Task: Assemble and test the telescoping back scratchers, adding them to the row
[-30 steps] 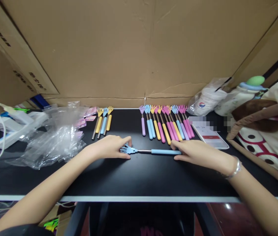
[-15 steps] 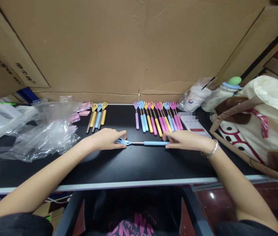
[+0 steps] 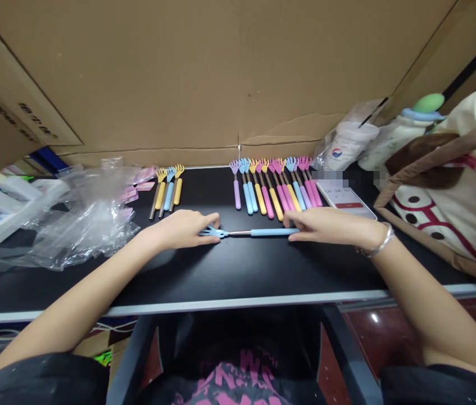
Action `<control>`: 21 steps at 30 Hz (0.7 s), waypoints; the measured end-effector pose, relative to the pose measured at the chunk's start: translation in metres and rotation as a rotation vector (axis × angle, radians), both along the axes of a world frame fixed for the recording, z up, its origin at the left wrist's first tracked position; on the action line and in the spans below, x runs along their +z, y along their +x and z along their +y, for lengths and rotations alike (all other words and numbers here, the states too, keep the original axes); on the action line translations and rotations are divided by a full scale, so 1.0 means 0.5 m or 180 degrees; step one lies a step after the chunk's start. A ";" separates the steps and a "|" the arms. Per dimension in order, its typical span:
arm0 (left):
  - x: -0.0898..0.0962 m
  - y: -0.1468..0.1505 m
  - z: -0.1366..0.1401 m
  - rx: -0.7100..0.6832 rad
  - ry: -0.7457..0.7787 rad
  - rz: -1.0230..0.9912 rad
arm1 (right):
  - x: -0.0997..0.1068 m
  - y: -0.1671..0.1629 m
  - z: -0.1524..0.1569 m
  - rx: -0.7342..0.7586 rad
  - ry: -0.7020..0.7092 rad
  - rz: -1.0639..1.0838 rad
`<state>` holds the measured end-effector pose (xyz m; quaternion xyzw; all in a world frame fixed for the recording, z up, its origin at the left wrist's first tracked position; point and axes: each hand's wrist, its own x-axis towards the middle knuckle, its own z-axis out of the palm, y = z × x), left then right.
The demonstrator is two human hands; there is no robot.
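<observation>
Printed characters (image 3: 37, 121) mark cardboard (image 3: 149, 73) behind the worktop (image 3: 229, 273)'s left end, the left hand (image 3: 185, 229) pinches the claw (image 3: 220, 233) of a blue back scratcher (image 3: 241, 233) parallel to the front edge, the right hand (image 3: 330, 226) grips its handle (image 3: 269, 232), and rightward are a phone (image 3: 343, 198) showing digits and a Pepsi-logo cup (image 3: 353, 143).

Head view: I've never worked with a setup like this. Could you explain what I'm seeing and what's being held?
There is no machine here. A camera worn on a person's head looks forward and down at their bare hands. The left hand holds the claw-shaped end of a blue back scratcher; the right hand holds its handle end. Its metal rod shows between them. On the black table, behind the hands, lie a small group of scratchers and a longer, multicoloured row. Clear plastic bags lie to the left; a phone and a white cup are to the right.
</observation>
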<state>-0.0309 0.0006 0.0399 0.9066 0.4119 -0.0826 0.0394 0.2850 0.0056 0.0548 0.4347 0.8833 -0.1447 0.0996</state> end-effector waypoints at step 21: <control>-0.012 0.037 -0.016 -0.0556 0.0697 -0.0400 | -0.015 -0.027 -0.021 0.0469 0.1267 0.0082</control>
